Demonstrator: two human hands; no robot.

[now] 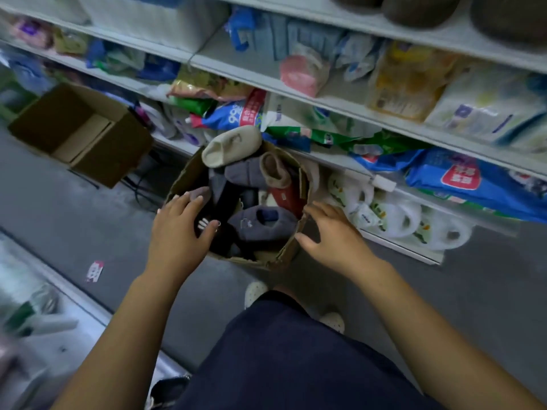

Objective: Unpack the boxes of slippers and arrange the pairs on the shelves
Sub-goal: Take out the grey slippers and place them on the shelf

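Grey shop floor runs down a narrow aisle. Shelves along the far side are crammed with bagged goods, and white detergent jugs sit on the bottom level. The open slipper box stands on the floor, right up against the bottom shelf's front edge, and it is full. A cream slipper pokes above the far rim, a red slipper is wedged at the right wall, and a grey slipper lies on top nearest the person.

The left hand is over the left rim with its fingers spread wide and flat, holding nothing. The right hand hangs at the right rim, fingers loosely parted and empty. Whether they touch the cardboard, I can't tell.

These look soft, light and squashy, so there's nothing fragile and nothing slippery. They should pinch easily at the collar or heel, and a pair could go in one hand. The box walls look bowed and floppy, so I'd say lift the slippers out, not the box.

An empty carton sits along the shelf foot to the left. Brown slippers show blurred on the top shelf.
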